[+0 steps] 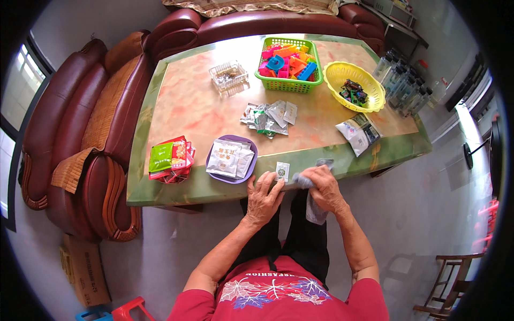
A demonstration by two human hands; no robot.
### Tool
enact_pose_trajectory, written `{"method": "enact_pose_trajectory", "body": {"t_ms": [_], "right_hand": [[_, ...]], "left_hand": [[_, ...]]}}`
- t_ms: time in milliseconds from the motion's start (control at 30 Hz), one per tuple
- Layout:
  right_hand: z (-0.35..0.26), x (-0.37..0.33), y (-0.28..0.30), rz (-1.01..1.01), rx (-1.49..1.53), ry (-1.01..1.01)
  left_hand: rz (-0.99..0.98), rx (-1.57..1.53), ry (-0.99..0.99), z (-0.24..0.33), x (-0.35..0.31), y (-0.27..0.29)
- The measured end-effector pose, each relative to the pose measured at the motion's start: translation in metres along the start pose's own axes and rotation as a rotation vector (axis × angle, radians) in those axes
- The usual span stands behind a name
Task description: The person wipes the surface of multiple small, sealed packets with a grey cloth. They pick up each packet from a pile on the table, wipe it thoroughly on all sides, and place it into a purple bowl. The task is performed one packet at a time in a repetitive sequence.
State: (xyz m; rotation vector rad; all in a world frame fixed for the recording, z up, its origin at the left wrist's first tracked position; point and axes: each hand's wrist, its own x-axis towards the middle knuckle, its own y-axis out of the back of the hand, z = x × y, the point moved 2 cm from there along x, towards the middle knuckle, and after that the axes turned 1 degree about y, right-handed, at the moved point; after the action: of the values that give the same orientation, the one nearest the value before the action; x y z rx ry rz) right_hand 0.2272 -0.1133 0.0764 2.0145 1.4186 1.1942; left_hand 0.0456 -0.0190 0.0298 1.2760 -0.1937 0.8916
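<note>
My left hand (263, 199) rests at the table's near edge with its fingers spread, holding nothing I can see. Its fingertips lie by the lower corner of a small white sachet (282, 170) with a dark round print. To the right of that sachet, my right hand (323, 188) is closed around a grey cloth (316, 209), which hangs down over the edge. A purple tray (252, 147) holding white sachets (229, 159) sits just beyond my left hand. Farther left is a pile of red and green packets (172, 159).
Mid-table lie silver and green packets (269, 119); a white packet (358, 134) is at right. Behind stand a clear dish (229, 75), a green basket (286, 84) of toy blocks and a yellow basket (333, 72). Bottles (405, 84) line the right side; a sofa (88, 115) borders the left.
</note>
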Motion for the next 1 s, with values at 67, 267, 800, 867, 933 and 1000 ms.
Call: {"method": "enact_pose_trajectory", "body": {"t_ms": [67,267,800,867,933,1000], "right_hand": [[-0.002,0.007,-0.002,0.114,0.019,-0.025],[-0.015,0.029,-0.047,-0.006,-0.197,0.074],[-0.007,0.016,-0.040,0.205,0.025,0.125],[-0.029,0.003,-0.048,0.142,-0.223,0.165],[-0.027,0.006,-0.041,0.086,-0.255,0.122],[-0.017,0.012,-0.037,0.097,-0.157,0.036]], "left_hand": [[0.022,-0.008,-0.007,-0.001,-0.002,-0.001],[0.035,-0.025,-0.007,-0.004,-0.004,-0.001],[0.117,-0.118,-0.005,-0.002,-0.004,0.005],[0.110,-0.104,-0.004,-0.001,-0.002,0.008],[0.100,-0.115,0.000,0.001,-0.001,0.012],[0.103,-0.147,-0.020,0.002,0.009,0.017]]}}
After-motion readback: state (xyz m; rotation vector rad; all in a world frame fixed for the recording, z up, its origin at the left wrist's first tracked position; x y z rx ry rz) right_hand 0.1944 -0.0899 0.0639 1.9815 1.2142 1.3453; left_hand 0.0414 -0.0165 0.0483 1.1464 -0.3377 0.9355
